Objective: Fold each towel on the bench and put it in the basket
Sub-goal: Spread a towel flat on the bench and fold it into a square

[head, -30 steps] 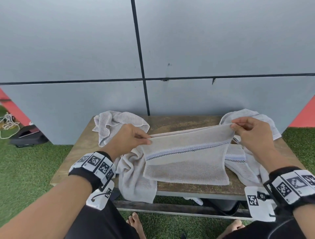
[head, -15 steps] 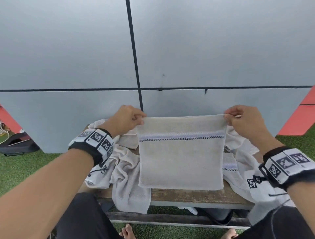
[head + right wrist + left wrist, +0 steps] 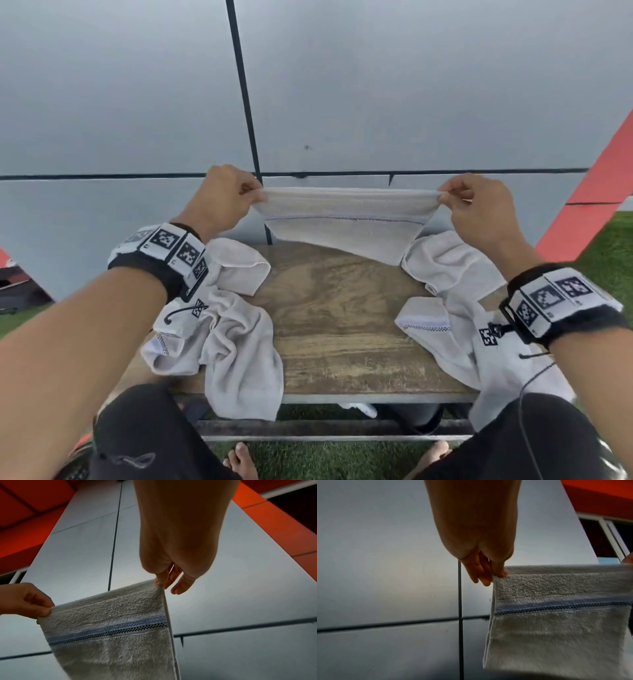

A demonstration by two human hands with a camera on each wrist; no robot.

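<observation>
Up above the far edge of the worn wooden bench [image 3: 342,329], the head view shows a beige terry towel with a blue checked stripe [image 3: 346,222] stretched out in the air, clear of the boards, in front of the grey panelled wall [image 3: 376,85]. The left hand [image 3: 222,202] pinches its top left corner and the right hand [image 3: 479,212] its top right corner. A crumpled pale towel [image 3: 236,339] lies along the bench's left edge and spills over the front edge, and a second rumpled pale towel [image 3: 455,308] sits along the right edge. From the left wrist, the left hand [image 3: 481,555] has thumb and fingers closed on the towel [image 3: 556,628] at its corner, the cloth hanging doubled below. From the right wrist, the right hand [image 3: 178,555] nips the other corner between thumb and forefinger with the remaining fingers loose, the towel [image 3: 111,635] hanging down, and the left hand [image 3: 25,600] clamps the far corner.
</observation>
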